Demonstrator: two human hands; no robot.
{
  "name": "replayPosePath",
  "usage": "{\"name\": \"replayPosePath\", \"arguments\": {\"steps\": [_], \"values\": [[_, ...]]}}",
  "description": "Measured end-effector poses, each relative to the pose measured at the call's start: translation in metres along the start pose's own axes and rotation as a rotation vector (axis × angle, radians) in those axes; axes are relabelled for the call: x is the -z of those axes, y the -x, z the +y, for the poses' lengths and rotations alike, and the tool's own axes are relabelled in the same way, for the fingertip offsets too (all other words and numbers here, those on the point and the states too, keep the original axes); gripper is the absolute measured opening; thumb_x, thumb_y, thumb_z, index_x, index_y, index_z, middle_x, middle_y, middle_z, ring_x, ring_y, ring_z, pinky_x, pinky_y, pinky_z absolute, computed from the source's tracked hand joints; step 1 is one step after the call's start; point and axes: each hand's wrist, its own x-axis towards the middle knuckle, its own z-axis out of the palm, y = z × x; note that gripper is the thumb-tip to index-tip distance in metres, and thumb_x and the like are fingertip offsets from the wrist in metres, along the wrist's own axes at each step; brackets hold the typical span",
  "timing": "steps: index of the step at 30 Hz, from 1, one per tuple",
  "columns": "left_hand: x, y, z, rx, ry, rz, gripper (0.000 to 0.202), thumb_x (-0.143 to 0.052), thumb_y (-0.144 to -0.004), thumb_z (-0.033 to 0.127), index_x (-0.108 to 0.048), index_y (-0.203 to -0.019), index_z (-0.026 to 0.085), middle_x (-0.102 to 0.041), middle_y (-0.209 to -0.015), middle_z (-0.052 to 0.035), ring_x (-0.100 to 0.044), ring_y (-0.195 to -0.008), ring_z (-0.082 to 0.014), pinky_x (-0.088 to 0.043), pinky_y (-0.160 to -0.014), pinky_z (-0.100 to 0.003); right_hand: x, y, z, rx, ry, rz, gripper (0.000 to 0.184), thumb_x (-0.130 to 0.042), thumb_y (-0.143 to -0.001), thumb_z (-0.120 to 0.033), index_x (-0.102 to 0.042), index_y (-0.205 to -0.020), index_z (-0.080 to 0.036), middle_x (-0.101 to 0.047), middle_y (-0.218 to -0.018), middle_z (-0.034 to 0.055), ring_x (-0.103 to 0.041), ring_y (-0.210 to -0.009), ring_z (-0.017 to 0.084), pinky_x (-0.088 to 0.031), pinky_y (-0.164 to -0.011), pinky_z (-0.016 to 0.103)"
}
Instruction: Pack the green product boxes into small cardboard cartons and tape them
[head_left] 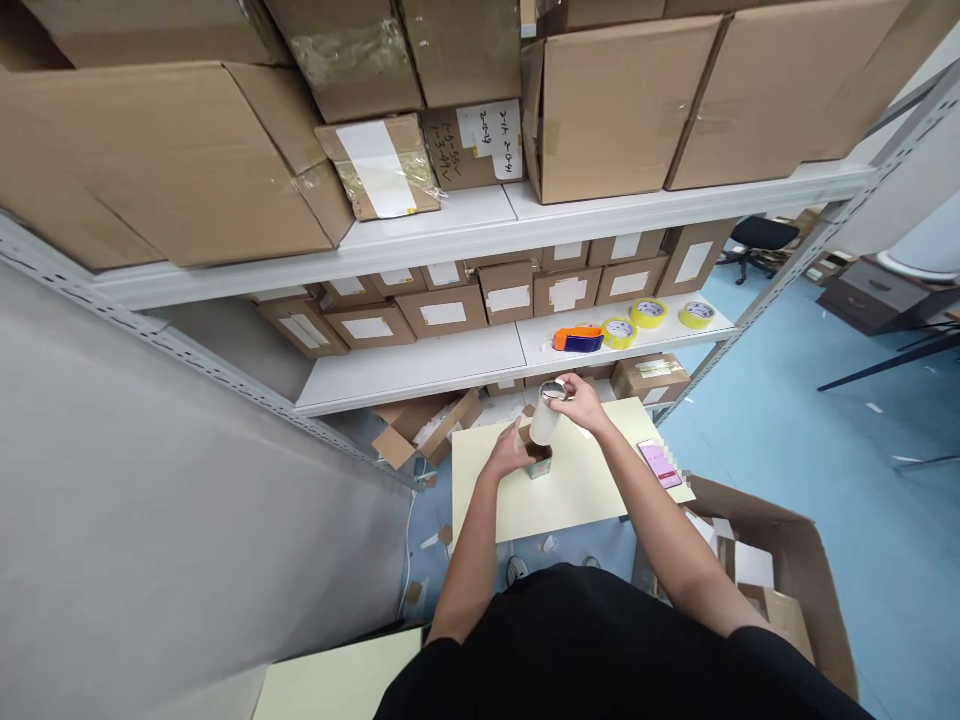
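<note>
A small pale yellow table (581,487) stands in front of me. On it sits a small open cardboard box (537,462) with a green side. My left hand (508,452) is closed around the box's left side. My right hand (581,402) grips the silver-capped top of a white frosted bottle (544,421), which stands upright with its lower end in the box opening.
A pink phone (660,463) lies on the table's right edge. White shelves (450,365) behind hold cardboard boxes, yellow tape rolls (648,313) and an orange tape dispenser (578,339). A large open carton (780,570) stands on the blue floor to my right. A grey wall is to the left.
</note>
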Motion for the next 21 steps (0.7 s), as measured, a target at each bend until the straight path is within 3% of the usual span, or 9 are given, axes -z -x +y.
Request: {"name": "replayPosePath", "arguments": {"steps": [2, 3, 6, 8, 11, 15, 17, 19, 21], "values": [[0.016, 0.007, 0.028, -0.101, 0.192, 0.126, 0.103, -0.08, -0.084, 0.038, -0.022, -0.169, 0.032, -0.041, -0.167, -0.0153, -0.045, -0.15, -0.0335, -0.043, -0.117, -0.047, 0.001, 0.003, -0.002, 0.002, 0.009, 0.003, 0.044, -0.082, -0.066, -0.044, -0.063, -0.099, -0.023, -0.071, -0.083, -0.001, -0.061, -0.07, 0.017, -0.053, -0.071, 0.031], [0.02, 0.009, 0.044, -0.154, 0.25, 0.171, 0.096, -0.077, -0.088, 0.04, -0.024, -0.169, 0.034, -0.043, -0.165, -0.014, -0.048, -0.147, -0.0316, -0.045, -0.116, -0.046, 0.0, 0.004, -0.002, 0.004, 0.017, 0.002, 0.044, -0.083, -0.067, -0.046, -0.064, -0.1, -0.023, -0.071, -0.082, -0.0016, -0.06, -0.07, 0.016, -0.053, -0.072, 0.032], [0.025, 0.006, 0.087, -0.256, 0.313, 0.233, 0.107, -0.092, -0.073, 0.044, -0.037, -0.164, 0.033, -0.049, -0.158, -0.014, -0.055, -0.14, -0.033, -0.05, -0.111, -0.044, -0.005, 0.005, 0.0, 0.031, -0.04, -0.041, 0.05, -0.084, -0.07, -0.052, -0.066, -0.106, -0.023, -0.071, -0.086, -0.0008, -0.063, -0.075, 0.018, -0.055, -0.076, 0.033], [0.027, 0.0, 0.105, -0.272, 0.356, 0.262, 0.112, -0.096, -0.066, 0.043, -0.042, -0.163, 0.031, -0.055, -0.152, -0.0134, -0.058, -0.135, -0.0332, -0.052, -0.109, -0.044, -0.007, 0.007, 0.003, 0.053, -0.169, -0.096, 0.056, -0.082, -0.075, -0.055, -0.065, -0.117, -0.023, -0.074, -0.097, 0.0024, -0.067, -0.084, 0.02, -0.057, -0.082, 0.035], [0.035, -0.006, 0.112, -0.267, 0.501, 0.25, 0.122, -0.096, -0.067, 0.045, -0.03, -0.168, 0.028, -0.064, -0.141, -0.0129, -0.066, -0.125, -0.0296, -0.052, -0.109, -0.044, -0.004, 0.013, 0.012, 0.048, -0.353, -0.242, 0.072, -0.08, -0.08, -0.054, -0.056, -0.142, -0.026, -0.074, -0.116, 0.0064, -0.07, -0.104, 0.024, -0.058, -0.094, 0.041], [0.045, -0.01, 0.109, -0.27, 0.682, 0.174, 0.129, -0.088, -0.076, 0.056, -0.008, -0.172, 0.026, -0.067, -0.139, -0.0151, -0.068, -0.123, -0.0285, -0.053, -0.109, -0.045, -0.002, 0.031, 0.024, -0.001, -0.431, -0.498, 0.11, -0.088, -0.074, -0.046, -0.029, -0.165, -0.03, -0.072, -0.126, 0.0088, -0.071, -0.112, 0.028, -0.059, -0.096, 0.045], [0.047, -0.014, 0.111, -0.283, 0.705, 0.17, 0.125, -0.083, -0.081, 0.061, -0.004, -0.172, 0.028, -0.063, -0.145, -0.0147, -0.064, -0.13, -0.0289, -0.051, -0.111, -0.044, -0.006, 0.039, 0.026, -0.002, -0.429, -0.468, 0.122, -0.09, -0.072, -0.045, -0.017, -0.168, -0.03, -0.072, -0.125, 0.0089, -0.072, -0.109, 0.027, -0.061, -0.093, 0.045], [0.049, -0.019, 0.116, -0.292, 0.691, 0.198, 0.127, -0.085, -0.079, 0.061, -0.002, -0.172, 0.031, -0.059, -0.15, -0.013, -0.06, -0.136, -0.0287, -0.049, -0.115, -0.043, -0.011, 0.044, 0.026, 0.014, -0.387, -0.36, 0.131, -0.093, -0.07, -0.044, -0.01, -0.17, -0.031, -0.072, -0.121, 0.0079, -0.073, -0.104, 0.027, -0.061, -0.091, 0.045], [0.051, -0.023, 0.121, -0.281, 0.678, 0.219, 0.133, -0.09, -0.076, 0.057, -0.001, -0.172, 0.032, -0.062, -0.146, -0.012, -0.062, -0.133, -0.0284, -0.049, -0.115, -0.045, -0.013, 0.047, 0.025, 0.035, -0.336, -0.283, 0.137, -0.095, -0.067, -0.042, -0.007, -0.17, -0.03, -0.072, -0.12, 0.0076, -0.072, -0.103, 0.026, -0.061, -0.093, 0.045]]}}
